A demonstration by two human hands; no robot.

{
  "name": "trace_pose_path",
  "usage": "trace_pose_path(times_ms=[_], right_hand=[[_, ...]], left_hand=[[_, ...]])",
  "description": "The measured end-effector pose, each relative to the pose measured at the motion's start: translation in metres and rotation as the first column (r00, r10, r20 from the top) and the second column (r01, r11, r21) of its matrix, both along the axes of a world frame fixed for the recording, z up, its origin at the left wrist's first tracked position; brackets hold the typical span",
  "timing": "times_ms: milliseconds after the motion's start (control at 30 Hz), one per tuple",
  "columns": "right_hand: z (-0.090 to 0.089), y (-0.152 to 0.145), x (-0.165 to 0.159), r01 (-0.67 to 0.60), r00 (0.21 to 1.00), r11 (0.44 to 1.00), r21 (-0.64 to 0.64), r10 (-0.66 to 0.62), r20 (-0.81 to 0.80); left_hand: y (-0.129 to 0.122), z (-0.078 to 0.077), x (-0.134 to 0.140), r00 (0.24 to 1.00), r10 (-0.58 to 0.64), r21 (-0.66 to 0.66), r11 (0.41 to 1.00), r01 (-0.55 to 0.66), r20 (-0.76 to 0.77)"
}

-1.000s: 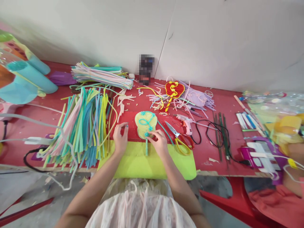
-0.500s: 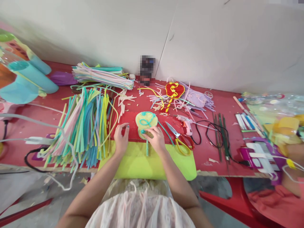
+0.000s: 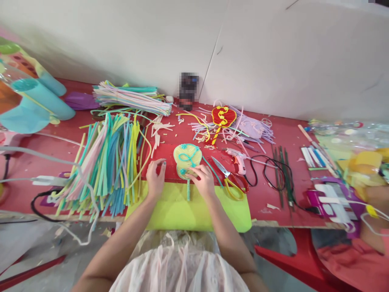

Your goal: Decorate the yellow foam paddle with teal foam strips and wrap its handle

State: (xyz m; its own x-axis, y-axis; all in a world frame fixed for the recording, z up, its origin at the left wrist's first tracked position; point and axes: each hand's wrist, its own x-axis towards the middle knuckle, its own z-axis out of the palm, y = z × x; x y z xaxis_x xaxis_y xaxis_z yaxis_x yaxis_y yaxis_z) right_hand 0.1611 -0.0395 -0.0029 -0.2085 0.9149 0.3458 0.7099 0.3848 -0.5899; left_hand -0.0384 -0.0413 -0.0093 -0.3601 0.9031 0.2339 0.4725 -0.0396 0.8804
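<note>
A pale yellow fan (image 3: 182, 152) made of pipe cleaners lies on the red board. It has a teal edge, a teal looped line, small teal knots and a teal-green handle (image 3: 188, 190) pointing toward me. At its lower right, my right hand (image 3: 204, 181) has thumb and forefinger brought together over its face; whatever is between the fingertips is too small to make out. My left hand (image 3: 156, 176) rests left of the fan, apart from it, fingers curved and thumb separate, holding nothing. A teal pipe cleaner (image 3: 212, 170) trails between the fan and the scissors (image 3: 226, 173).
A pink glue gun (image 3: 240, 162) lies behind the scissors. Bundled pipe cleaners (image 3: 114, 162) fill the left side. A finished red and yellow fan (image 3: 223, 117) and a lilac fan (image 3: 252, 127) lie farther back. A yellow-green mat (image 3: 182, 215) covers the front edge. Another person's arm shows at right.
My right hand has shifted slightly right and down across the fan, uncovering the teal knot near its base. My left hand has barely moved.
</note>
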Motion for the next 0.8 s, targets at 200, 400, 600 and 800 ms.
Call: trace_pose_path(times_ms=[200,400,600,800], right_hand=[[0.0,-0.014,0.025,0.169,0.98,0.985,-0.018,-0.17,-0.101],[-0.014,-0.022,0.034,0.199,0.969,0.979,-0.049,-0.204,-0.139],[-0.02,-0.023,0.034,0.185,0.967,0.98,-0.073,-0.195,-0.163],[-0.019,-0.023,0.035,0.183,0.966,0.98,-0.08,-0.194,-0.169]], left_hand=[[-0.004,0.0,0.006,0.961,-0.162,-0.015,0.987,0.162,-0.224],[-0.004,-0.005,0.012,0.846,-0.352,-0.107,0.935,0.338,-0.4],[-0.004,-0.006,0.014,0.815,-0.392,-0.13,0.918,0.374,-0.426],[-0.003,-0.005,0.015,0.821,-0.397,-0.142,0.917,0.373,-0.41]])
